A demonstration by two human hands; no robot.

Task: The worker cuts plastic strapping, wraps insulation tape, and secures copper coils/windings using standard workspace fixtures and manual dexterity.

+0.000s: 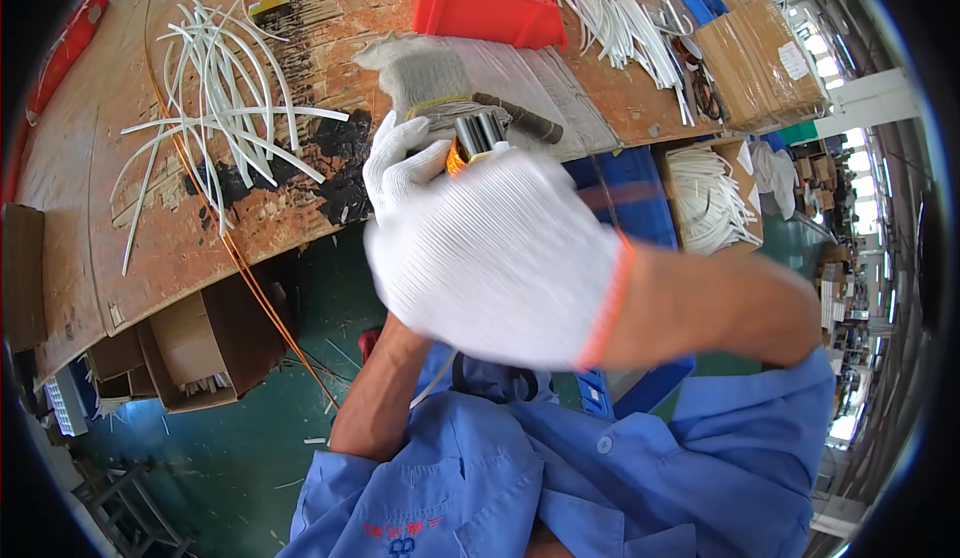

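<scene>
My left hand (395,170), in a white knit glove, has its fingers bent against a small piece with dark metal cylinders (480,134) and orange wire (456,158) wound at its side. Across it lies my right hand (490,253), gloved in white and smeared by motion. Its back covers the lower part of the piece, and its fingertips are hidden. Just beyond the hands, a grey cloth bundle (428,76) and a dark wrapped rod (518,118) rest on the bench.
White tubes (225,108) lie loose on the worn wooden bench (90,198). Orange wire strands (245,273) cross its front edge. A red bin (485,8) stands at the back. To the right are a blue crate (630,193), a box of white tubes (705,203) and a carton (765,63).
</scene>
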